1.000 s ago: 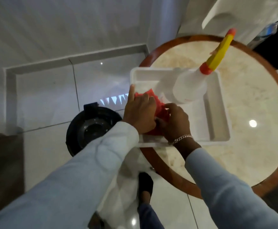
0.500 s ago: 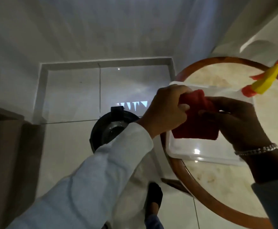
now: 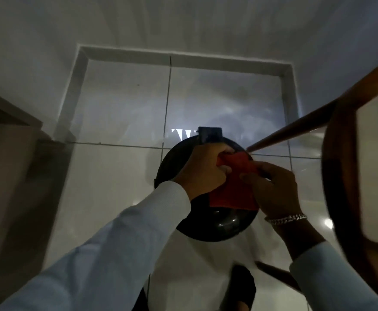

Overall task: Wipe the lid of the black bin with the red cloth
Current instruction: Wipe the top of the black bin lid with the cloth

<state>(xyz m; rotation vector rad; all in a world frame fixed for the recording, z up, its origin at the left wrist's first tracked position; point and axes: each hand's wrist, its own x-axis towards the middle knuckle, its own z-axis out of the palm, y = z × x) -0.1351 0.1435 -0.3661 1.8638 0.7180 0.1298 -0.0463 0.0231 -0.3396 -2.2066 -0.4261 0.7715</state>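
Note:
The round black bin lid [image 3: 219, 225] lies below me on the tiled floor, glossy, with a dark hinge block at its far edge. Both hands hold the red cloth [image 3: 233, 194] over the lid's upper right half. My left hand [image 3: 203, 171] grips the cloth's left top corner. My right hand [image 3: 273, 189], with a silver bracelet on its wrist, pinches the cloth's right edge. The cloth hangs spread between them; whether it touches the lid I cannot tell. Much of the lid is hidden behind my hands and the cloth.
The round wooden-rimmed table [image 3: 336, 176] stands close on the right, and one of its legs [image 3: 295, 131] slants down toward the bin. A dark door frame [image 3: 8, 167] is at the left. My shoe [image 3: 241, 286] is on the white floor tiles [image 3: 120, 180] below the bin.
Both hands lifted the red cloth out of the white tray on the table and carried it left and down over the bin lid. The view swung from the table to the bin.

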